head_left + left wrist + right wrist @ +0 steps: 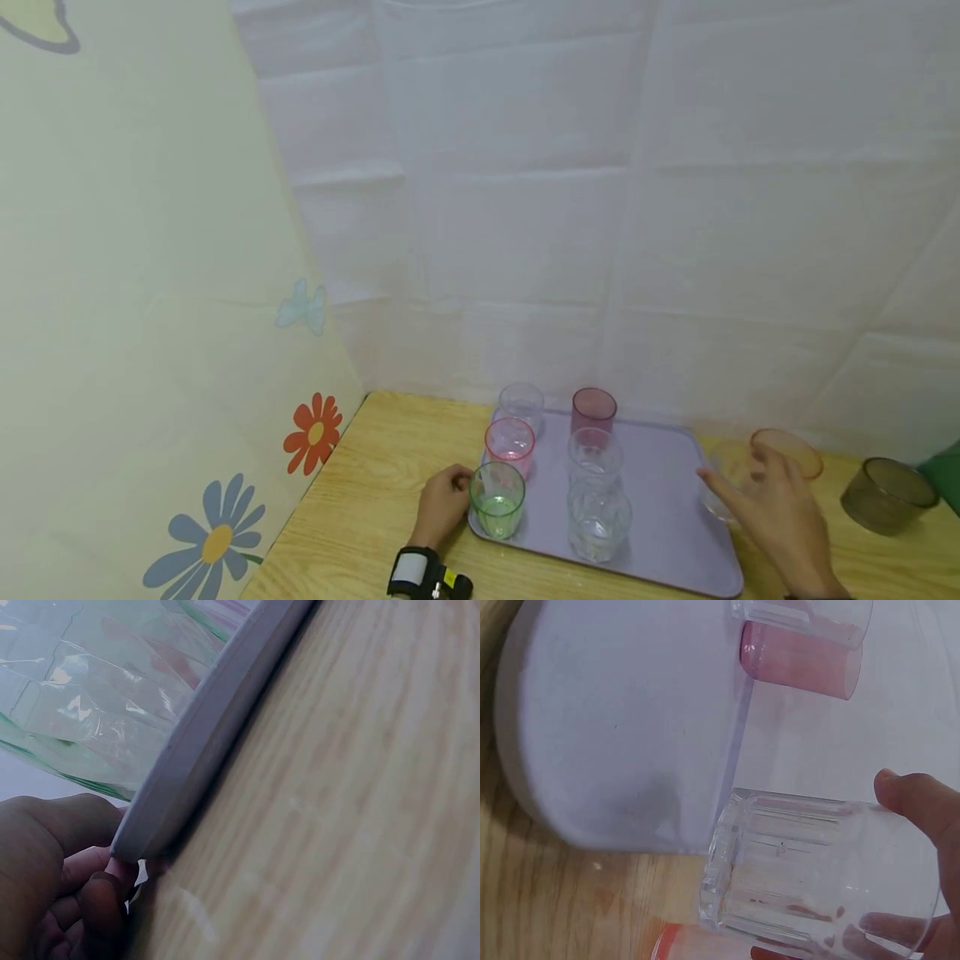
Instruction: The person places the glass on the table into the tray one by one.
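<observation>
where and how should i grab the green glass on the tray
Grip the green glass by its outer wall, just below the rim, probably coming from the near side and closing on its left and right: it stands upright, mouth up, at the near-left corner of the tray, with the red-rimmed glass close behind it.

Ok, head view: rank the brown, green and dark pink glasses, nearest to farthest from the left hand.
1. Green glass: near left corner of the tray, beside the left hand.
2. Dark pink glass: tray's far side.
3. Brown glass: on the table, far right.
</observation>
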`<control>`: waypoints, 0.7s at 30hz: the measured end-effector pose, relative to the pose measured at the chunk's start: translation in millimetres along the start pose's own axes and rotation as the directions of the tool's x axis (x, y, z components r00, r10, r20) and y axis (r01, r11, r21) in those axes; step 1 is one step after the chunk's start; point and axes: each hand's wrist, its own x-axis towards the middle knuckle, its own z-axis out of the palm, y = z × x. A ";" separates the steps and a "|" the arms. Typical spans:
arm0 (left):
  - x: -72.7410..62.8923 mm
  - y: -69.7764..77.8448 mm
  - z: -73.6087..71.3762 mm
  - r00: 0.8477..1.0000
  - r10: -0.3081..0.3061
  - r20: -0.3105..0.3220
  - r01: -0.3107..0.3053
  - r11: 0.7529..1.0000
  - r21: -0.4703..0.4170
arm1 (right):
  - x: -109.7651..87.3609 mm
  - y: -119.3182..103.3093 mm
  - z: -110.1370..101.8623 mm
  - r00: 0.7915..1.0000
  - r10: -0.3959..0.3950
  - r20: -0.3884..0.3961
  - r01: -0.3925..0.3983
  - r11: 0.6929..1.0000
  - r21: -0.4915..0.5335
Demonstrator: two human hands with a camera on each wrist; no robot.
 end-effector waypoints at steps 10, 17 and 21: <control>0.2 1.9 0.3 1.000 0.006 -0.012 -0.006 1.000 0.003 | 13.2 -6.5 6.8 0.997 0.029 0.069 -0.027 0.999 -0.022; 0.0 2.2 -0.2 0.999 0.017 -0.027 -0.017 1.000 0.011 | 17.8 -7.5 16.7 0.999 -0.001 0.043 0.003 1.000 -0.031; 0.2 1.9 0.1 1.000 0.005 -0.030 -0.005 1.000 0.011 | 21.1 -10.2 21.6 0.999 0.020 0.044 -0.018 0.999 -0.038</control>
